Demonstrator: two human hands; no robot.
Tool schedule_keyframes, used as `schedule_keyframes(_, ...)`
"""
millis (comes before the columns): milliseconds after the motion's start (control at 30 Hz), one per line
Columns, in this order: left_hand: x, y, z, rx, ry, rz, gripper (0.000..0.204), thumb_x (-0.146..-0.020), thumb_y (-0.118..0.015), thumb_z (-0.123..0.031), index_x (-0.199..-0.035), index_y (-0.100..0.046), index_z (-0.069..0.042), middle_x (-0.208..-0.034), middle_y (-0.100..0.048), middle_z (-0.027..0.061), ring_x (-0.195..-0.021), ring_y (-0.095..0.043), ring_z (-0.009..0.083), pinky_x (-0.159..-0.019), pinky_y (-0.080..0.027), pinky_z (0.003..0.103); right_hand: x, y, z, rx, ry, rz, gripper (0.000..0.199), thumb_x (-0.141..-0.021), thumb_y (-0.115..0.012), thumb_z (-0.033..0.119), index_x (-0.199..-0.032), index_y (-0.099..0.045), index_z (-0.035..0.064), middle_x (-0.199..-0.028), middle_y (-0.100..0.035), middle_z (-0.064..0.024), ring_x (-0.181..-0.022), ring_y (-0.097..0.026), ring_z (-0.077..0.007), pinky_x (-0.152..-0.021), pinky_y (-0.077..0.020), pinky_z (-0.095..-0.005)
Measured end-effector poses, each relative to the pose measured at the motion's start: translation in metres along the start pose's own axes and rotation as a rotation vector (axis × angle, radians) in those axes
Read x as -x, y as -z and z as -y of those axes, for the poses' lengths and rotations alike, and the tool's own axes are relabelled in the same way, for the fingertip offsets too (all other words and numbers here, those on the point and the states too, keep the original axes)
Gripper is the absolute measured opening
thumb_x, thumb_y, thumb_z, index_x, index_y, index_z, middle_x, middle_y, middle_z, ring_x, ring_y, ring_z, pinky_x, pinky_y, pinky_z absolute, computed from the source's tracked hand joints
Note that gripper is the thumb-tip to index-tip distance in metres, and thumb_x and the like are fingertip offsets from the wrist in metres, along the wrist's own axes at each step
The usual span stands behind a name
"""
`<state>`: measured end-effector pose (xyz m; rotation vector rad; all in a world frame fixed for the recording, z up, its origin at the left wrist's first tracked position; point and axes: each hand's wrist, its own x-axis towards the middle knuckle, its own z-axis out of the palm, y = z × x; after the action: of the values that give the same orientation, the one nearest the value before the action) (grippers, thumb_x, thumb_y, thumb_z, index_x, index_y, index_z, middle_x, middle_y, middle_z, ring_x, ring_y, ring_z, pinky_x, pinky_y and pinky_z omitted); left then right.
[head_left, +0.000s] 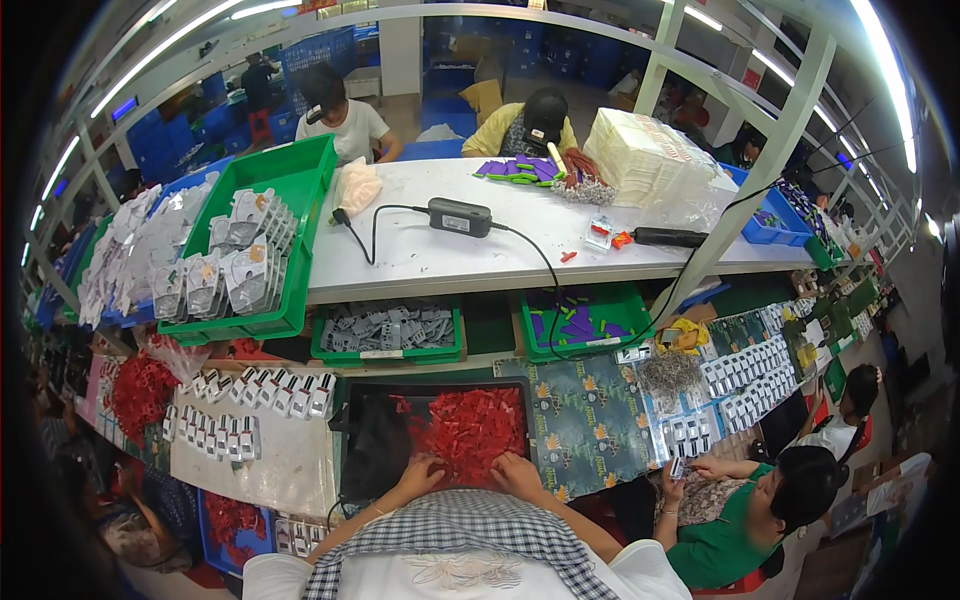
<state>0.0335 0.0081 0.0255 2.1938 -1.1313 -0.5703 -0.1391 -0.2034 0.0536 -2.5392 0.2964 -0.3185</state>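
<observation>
On a factory desk [295, 462], red pieces [474, 428] in a black tray [372, 442] are flanked at their near edge by left hand [421, 477] and right hand [518, 476], fingers curled, any grip unclear.

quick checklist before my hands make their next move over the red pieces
1. Left hand at the red pieces: ok, at the pile's near edge.
2. Right hand also there: ok.
3. Either hand gripping a piece: cannot tell, fingertips too small.
4. Red pieces spread evenly across the black tray: not ok, heaped toward its right side.
5. Green-clad co-worker's hand away from the tray: ok, off to the right.
</observation>
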Motion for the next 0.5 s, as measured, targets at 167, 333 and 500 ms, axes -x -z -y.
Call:
schedule_keyframes(167,0.015,0.036,-0.019,-0.186,0.144,0.153,0.05,-0.078,-0.066,-0.032,-0.121,-0.053,-0.009,-0.117,-0.054,0.015,-0.11,-0.048,0.0356,-0.091,-0.044,0.044,0.0,0.0,0.0,0.006,0.025,-0.011,0.016,-0.078,-0.066,0.019,-0.087,-0.058,0.0089,-0.081,-0.057,-0.0077,-0.074,-0.061,-0.0248,-0.064,-0.0485,-0.0361)
schedule_keyframes(333,0.018,0.034,-0.012,-0.562,0.074,0.453,0.04,-0.086,-0.052,-0.024,-0.122,-0.05,-0.007,-0.107,-0.058,0.0227,-0.099,-0.056,0.0371,-0.08,-0.05,0.044,-0.001,-0.001,-0.001,-0.005,0.034,-0.02,0.016,-0.078,-0.067,0.019,-0.087,-0.058,0.009,-0.081,-0.057,-0.0076,-0.074,-0.061,-0.0249,-0.063,-0.0486,-0.0361)
schedule_keyframes(500,-0.006,-0.002,0.005,-0.473,0.077,0.494,0.041,-0.088,-0.047,-0.02,-0.123,-0.044,0.0,-0.101,-0.061,0.0256,-0.093,-0.061,0.0392,-0.077,-0.051,0.046,0.0,-0.001,-0.001,0.0,0.01,0.001,0.017,-0.078,-0.066,0.02,-0.088,-0.058,0.0088,-0.081,-0.057,-0.0076,-0.073,-0.06,-0.025,-0.063,-0.0488,-0.0361)
